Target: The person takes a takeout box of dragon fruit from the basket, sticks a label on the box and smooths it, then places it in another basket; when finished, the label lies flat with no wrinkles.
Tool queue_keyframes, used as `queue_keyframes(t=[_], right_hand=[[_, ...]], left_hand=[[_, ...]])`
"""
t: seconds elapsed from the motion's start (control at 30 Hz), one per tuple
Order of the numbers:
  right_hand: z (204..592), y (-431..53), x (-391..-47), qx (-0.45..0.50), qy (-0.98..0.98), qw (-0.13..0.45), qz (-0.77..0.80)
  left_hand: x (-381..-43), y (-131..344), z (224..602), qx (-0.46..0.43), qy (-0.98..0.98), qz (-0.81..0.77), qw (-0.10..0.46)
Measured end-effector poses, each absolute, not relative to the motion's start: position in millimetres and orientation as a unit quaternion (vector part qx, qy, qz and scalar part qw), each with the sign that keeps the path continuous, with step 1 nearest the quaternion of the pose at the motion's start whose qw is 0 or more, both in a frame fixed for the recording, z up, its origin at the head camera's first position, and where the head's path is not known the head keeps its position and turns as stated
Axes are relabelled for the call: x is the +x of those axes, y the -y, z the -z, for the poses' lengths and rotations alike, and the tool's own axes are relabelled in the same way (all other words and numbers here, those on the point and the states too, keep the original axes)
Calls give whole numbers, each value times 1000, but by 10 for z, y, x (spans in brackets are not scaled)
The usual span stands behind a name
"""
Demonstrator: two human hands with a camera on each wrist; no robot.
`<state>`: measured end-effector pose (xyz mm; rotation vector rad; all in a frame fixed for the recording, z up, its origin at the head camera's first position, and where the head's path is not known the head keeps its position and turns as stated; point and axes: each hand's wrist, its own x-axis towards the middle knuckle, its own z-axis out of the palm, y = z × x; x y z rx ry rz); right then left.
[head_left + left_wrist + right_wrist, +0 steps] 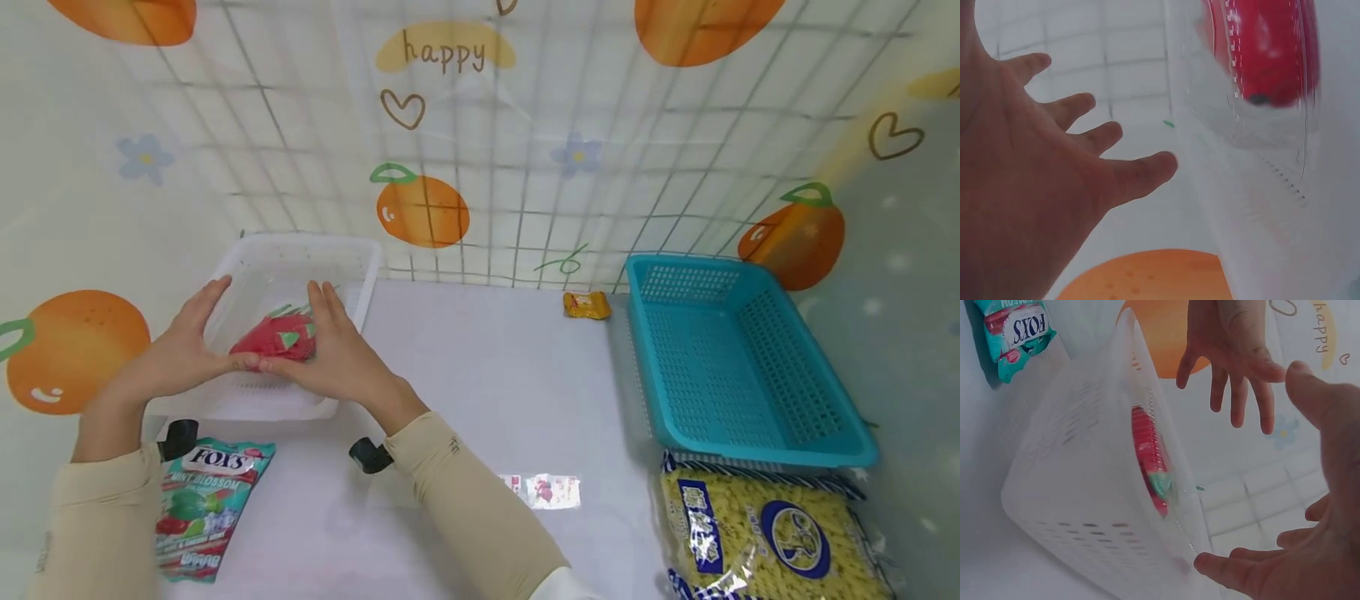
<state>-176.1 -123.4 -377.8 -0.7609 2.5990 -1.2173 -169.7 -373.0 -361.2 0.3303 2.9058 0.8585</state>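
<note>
Head view is showing the left hand (171, 358) and right hand (341, 354) holding nothing, fingers wide apart over a white basket (285, 407), where a red and green thing (272, 339) is lying. Nearby, a bag (202, 504) is saying "FOX'S"; the wall sheet (315, 50) is saying "happy".

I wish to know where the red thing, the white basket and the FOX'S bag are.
Red thing (264, 337), head view: on its red side.
White basket (1079, 478), right wrist view: on its outer wall.
FOX'S bag (204, 507), head view: on its printed front.
</note>
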Motion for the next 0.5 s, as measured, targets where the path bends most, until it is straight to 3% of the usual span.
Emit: queue_keyframes(t=[0.5], right_hand=[[3947,1705,-1979,-205,-907,120,346]], left_hand=[[-2023,4040,3842,96,-947,-273,140]])
